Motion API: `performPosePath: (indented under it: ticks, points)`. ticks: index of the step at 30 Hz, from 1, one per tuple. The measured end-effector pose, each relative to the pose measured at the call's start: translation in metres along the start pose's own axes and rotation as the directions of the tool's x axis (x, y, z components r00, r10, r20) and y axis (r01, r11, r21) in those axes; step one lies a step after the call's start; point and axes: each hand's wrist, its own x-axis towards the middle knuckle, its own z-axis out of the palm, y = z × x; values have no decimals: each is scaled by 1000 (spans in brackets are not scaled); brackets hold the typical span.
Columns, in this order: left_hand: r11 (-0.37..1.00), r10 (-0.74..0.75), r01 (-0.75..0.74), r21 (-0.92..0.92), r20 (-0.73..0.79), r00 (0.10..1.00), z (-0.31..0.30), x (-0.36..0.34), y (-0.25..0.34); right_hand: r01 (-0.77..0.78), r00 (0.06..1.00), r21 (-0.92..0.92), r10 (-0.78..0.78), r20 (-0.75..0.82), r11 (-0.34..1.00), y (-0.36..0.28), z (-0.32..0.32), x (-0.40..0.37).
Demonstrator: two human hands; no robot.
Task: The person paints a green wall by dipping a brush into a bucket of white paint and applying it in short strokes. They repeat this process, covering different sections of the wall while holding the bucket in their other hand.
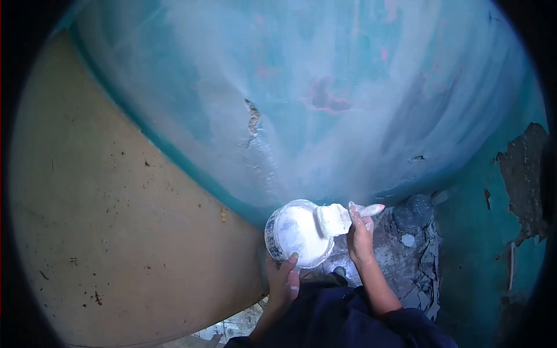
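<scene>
My left hand (283, 278) grips the lower rim of a round tub (271, 235), with the thumb over its edge. Inside the tub is white paint or filler (299, 232), smeared up to the rim. In my right hand (361, 236) is a wide paintbrush (333, 220), its head thickly coated in white and held over the tub's right edge. The brush handle points right and ends in a reddish tip. White smears mark the fingers of both hands.
A teal wall (301, 145) with whitish patches and a crack (253, 119) rises ahead. At left stands a large tan panel (127, 232). Another teal wall (473, 255), its coating broken, is at right. A dark rounded container (413, 212) and flaked debris (426, 278) lie on the floor.
</scene>
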Motion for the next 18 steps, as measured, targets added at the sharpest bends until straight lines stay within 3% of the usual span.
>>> performPosePath:
  ticks: [7, 13, 18]
  points:
    - [992, -27, 21, 126, 48, 999, 36, 7, -42, -17, 994, 56, 23, -106, 998, -24, -50, 22]
    - [987, -129, 123, 102, 55, 990, 61, 5, -70, 59, 983, -19, -62, -174, 998, -42, -84, 39]
    - [986, -121, 109, 128, 90, 989, 71, 5, -88, 100, 968, -201, -142, -206, 975, -62, -106, 50]
